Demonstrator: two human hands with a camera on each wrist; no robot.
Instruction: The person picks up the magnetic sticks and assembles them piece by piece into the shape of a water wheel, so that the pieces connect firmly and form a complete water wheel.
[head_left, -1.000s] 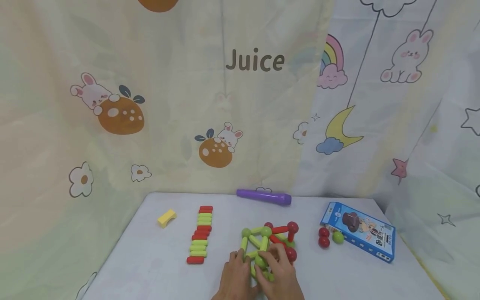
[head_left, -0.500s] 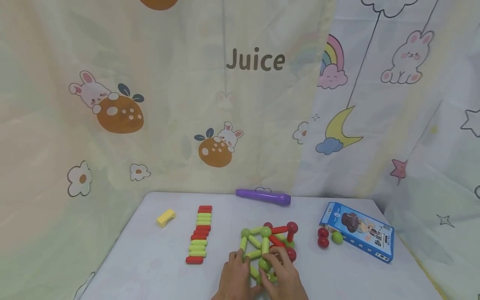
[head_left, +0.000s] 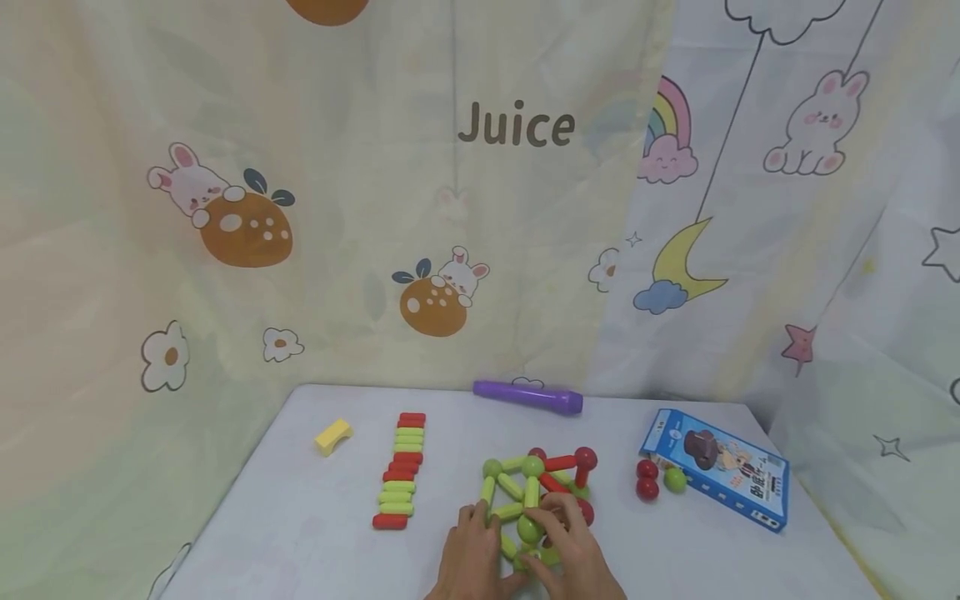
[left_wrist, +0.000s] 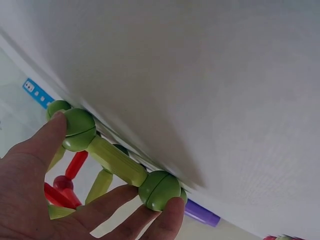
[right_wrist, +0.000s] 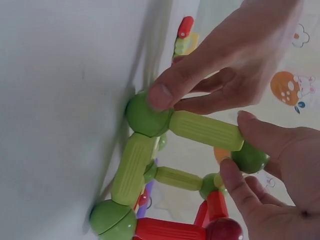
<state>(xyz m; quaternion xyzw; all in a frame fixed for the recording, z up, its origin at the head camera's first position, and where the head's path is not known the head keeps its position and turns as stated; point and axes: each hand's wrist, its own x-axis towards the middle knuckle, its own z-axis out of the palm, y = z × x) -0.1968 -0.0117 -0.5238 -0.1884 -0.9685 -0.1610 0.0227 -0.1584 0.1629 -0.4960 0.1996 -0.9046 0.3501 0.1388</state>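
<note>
A frame of green and red magnetic rods and balls (head_left: 512,486) stands on the table at the front, between both hands. My left hand (head_left: 472,550) grips its near left side. In the left wrist view, the thumb lies on one green ball (left_wrist: 79,131) and the fingertips on another green ball (left_wrist: 159,191), with a light green rod (left_wrist: 117,161) joining them. My right hand (head_left: 573,554) pinches a raised green ball (right_wrist: 250,158) at the end of a light green rod (right_wrist: 206,130). That rod rises from the ball under my left thumb.
Left of the frame lies a column of red and green rods (head_left: 397,486); a yellow arch block (head_left: 333,437) is farther left. A purple tapered tube (head_left: 528,396) lies at the back. On the right are two red balls (head_left: 647,479), a green ball (head_left: 676,479) and a blue box (head_left: 723,467).
My right hand has shifted slightly right and nearer, with its thumb lower. The raised green ball has moved a little right and nearer. The left hand has barely moved.
</note>
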